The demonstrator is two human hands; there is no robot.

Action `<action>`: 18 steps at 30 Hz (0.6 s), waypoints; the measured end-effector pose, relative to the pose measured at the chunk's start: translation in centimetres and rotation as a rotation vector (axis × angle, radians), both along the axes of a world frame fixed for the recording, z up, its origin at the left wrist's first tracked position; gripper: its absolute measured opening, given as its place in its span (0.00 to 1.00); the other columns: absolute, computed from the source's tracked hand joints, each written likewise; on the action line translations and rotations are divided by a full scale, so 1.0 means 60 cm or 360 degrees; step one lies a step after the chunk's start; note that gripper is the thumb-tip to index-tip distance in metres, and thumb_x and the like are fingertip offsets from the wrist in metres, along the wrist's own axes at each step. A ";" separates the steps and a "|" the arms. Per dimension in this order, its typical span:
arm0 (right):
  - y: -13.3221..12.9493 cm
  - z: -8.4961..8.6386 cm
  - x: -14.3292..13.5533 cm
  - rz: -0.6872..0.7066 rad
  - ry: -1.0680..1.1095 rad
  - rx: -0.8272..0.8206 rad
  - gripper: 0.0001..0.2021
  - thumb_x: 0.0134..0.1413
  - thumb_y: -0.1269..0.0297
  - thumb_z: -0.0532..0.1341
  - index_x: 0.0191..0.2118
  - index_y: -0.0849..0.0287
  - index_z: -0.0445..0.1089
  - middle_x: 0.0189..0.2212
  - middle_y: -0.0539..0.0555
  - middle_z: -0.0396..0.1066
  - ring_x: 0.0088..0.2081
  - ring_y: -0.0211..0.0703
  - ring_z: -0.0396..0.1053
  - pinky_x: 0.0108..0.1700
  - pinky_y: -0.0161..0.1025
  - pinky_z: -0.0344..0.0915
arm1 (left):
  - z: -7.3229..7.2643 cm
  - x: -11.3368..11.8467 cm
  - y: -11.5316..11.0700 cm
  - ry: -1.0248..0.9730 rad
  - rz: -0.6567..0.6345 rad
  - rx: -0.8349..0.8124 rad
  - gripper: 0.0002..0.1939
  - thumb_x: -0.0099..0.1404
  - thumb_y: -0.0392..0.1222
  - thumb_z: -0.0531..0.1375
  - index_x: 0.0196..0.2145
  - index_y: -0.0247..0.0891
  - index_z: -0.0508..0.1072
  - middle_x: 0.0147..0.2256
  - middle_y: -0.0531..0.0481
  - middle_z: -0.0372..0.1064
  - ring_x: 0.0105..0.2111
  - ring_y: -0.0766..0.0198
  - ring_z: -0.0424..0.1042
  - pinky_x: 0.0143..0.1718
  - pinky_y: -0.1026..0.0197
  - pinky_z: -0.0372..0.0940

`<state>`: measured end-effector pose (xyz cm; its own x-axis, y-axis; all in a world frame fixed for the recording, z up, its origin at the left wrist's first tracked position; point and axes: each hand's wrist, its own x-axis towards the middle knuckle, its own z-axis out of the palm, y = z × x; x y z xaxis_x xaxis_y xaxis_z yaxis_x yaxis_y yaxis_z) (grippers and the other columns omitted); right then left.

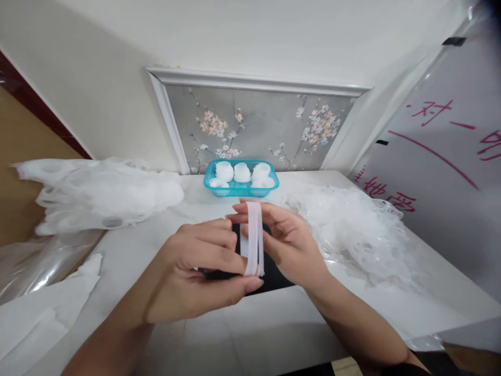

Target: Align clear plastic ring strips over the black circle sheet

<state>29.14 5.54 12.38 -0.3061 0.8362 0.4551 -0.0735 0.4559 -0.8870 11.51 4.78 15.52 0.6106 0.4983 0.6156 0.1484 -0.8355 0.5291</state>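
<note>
A loop of thin white bands (254, 237) is stretched upright between my two hands over the middle of the table. My left hand (203, 263) is closed on its lower end, with the index finger inside the loop and the thumb just below it. The upper end passes round the fingers of my right hand (287, 235), whose thumb lies behind the bands. Beneath the hands lies a black flat thing (274, 282), partly covered by them. Beyond, a blue plastic basket (241, 191) holds several white rolled bundles (242, 172).
A large heap of white loops (113, 190) lies on the left of the white table (188, 334). On the right spreads a tangled pile of thin white strips (352, 224). Clear plastic wrap (43, 266) is at the left edge. A whiteboard (450, 146) stands on the right.
</note>
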 end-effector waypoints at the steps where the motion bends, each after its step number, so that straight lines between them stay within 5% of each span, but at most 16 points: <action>1: -0.001 0.000 0.000 -0.0110 -0.0057 0.0101 0.13 0.57 0.65 0.60 0.49 0.51 0.69 0.44 0.51 0.75 0.53 0.44 0.68 0.56 0.47 0.65 | 0.000 -0.001 0.002 -0.0026 -0.0011 -0.0085 0.07 0.56 0.31 0.63 0.23 0.39 0.74 0.19 0.54 0.64 0.23 0.68 0.63 0.30 0.61 0.64; 6: -0.006 -0.002 -0.002 -0.0419 -0.0244 0.0465 0.16 0.56 0.70 0.60 0.50 0.50 0.69 0.46 0.51 0.74 0.52 0.44 0.69 0.56 0.49 0.66 | 0.000 -0.002 0.009 -0.0087 -0.0024 -0.0384 0.09 0.59 0.36 0.62 0.22 0.38 0.76 0.19 0.52 0.64 0.24 0.67 0.64 0.28 0.62 0.63; 18: -0.006 -0.001 0.009 -0.0604 -0.0351 0.0637 0.20 0.44 0.63 0.69 0.46 0.52 0.70 0.46 0.51 0.74 0.60 0.54 0.58 0.58 0.52 0.63 | -0.002 -0.017 0.017 0.0415 0.0086 -0.0647 0.07 0.60 0.38 0.60 0.34 0.40 0.79 0.24 0.53 0.66 0.22 0.72 0.59 0.23 0.69 0.58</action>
<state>29.65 5.16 12.32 -0.1424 0.6823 0.7171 0.3264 0.7164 -0.6167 10.52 5.79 15.41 0.6852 0.7020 0.1942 0.3570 -0.5561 0.7505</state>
